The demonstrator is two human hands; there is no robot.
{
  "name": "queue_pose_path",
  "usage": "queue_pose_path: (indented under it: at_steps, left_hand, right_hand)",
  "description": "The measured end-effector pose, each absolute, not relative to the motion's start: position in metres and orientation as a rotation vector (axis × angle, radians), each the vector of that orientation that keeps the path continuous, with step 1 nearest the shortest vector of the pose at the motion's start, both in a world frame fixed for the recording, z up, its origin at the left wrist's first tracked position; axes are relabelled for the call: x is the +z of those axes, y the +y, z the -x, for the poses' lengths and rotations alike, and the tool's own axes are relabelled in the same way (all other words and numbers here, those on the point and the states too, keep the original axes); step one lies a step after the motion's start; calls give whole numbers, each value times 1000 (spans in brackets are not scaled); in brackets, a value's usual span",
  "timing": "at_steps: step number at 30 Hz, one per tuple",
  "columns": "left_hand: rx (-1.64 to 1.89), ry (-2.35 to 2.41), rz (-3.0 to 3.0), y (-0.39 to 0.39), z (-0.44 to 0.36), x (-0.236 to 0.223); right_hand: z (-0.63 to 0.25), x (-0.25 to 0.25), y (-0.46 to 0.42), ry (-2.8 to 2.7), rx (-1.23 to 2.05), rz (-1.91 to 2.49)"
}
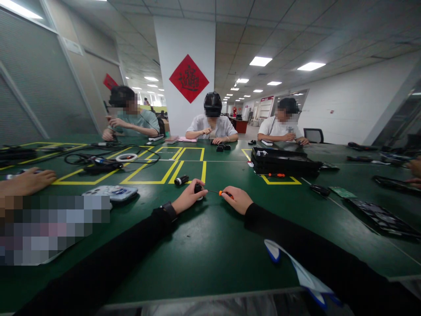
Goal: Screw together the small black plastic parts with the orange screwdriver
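My left hand (190, 196) is closed around a small black round part (198, 188) just above the green table. The fingers cover most of the part, so its kind cannot be told. My right hand (238, 199) grips a screwdriver (221, 192) with an orange and black handle. Its thin shaft points left and the tip meets or nearly meets the black part; contact is too small to make out. Behind my left hand a short black cylinder (181, 180) with a pale end lies on its side.
Phones in cases (115, 193) lie left, near another person's hand (41, 177). Coiled cables (95, 160) are behind them. A black tray (283, 162) and an orange screwdriver (276, 175) lie back right; a blue-white item (272, 252) is by my right sleeve. Several people sit around the table.
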State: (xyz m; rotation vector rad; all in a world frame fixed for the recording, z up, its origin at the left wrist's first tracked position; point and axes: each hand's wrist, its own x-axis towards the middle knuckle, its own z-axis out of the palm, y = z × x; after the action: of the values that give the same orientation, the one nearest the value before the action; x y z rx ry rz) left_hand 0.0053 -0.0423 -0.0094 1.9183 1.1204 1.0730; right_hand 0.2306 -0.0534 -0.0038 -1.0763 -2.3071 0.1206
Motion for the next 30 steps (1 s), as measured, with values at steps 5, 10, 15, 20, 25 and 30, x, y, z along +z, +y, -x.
queue_pose_path:
  at_steps: [5, 10, 15, 20, 25, 30]
  left_hand:
    - [1095, 1118, -1855, -41, -5, -10]
    - [1088, 1087, -1898, -41, -5, -10]
    - [1083, 1069, -1909, -40, -5, -10]
    - [1074, 1078, -1896, -42, -6, -9]
    - [1082, 1089, -1884, -44, -7, -7]
    - [1082, 1101, -1912, -43, -6, -8]
  right_hand:
    - [-232, -6, -52, -2321, 170, 1008]
    - [-234, -9, -53, -2286, 159, 1106]
    - [-232, -7, -52, -2287, 166, 1110]
    - [-232, -6, -50, -2302, 169, 1070]
    - [-233, -7, -50, -2289, 173, 1033]
    - [-234, -8, -51, -2267, 168, 1110]
